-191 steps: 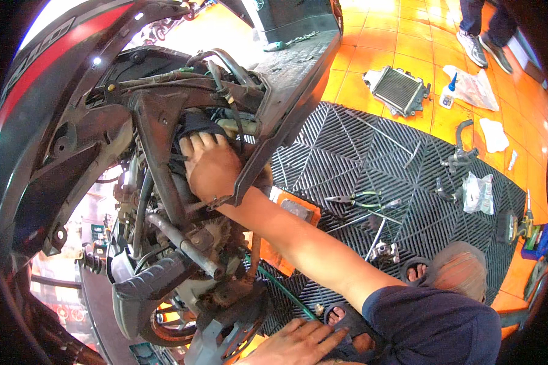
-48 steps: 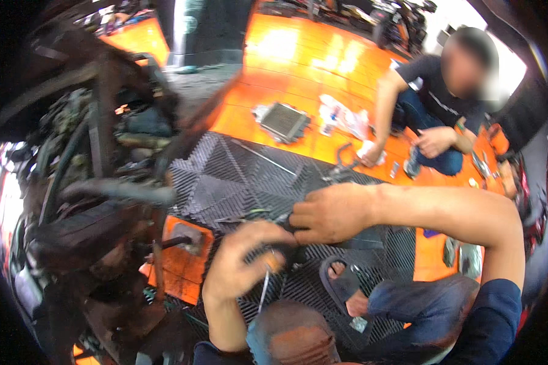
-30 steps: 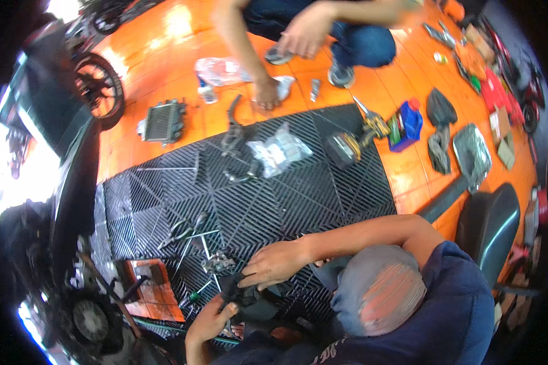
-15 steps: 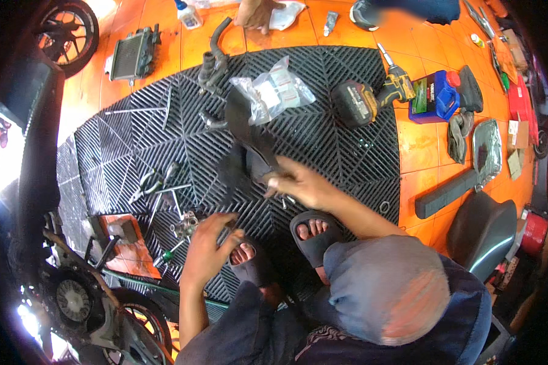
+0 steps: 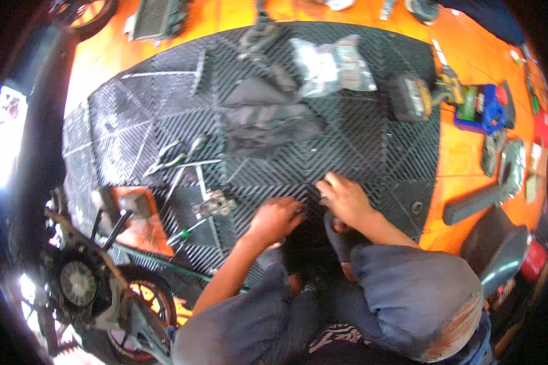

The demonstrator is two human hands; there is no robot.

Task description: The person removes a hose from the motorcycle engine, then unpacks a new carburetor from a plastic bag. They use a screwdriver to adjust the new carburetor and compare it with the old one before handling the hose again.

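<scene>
Black cloth (image 5: 271,121), labelled jug (image 5: 480,109); left hand (image 5: 276,218) and right hand (image 5: 346,198) loosely curled, seemingly empty

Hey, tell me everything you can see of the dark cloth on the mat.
The dark cloth is charcoal grey to black and looks like soft fabric. It lies spread out but rumpled, folds running across it, on the ribbed black mat, to the left of the clear plastic bag. Blur hides its weave and any seams. Neither the left hand nor the right hand touches it.
</scene>
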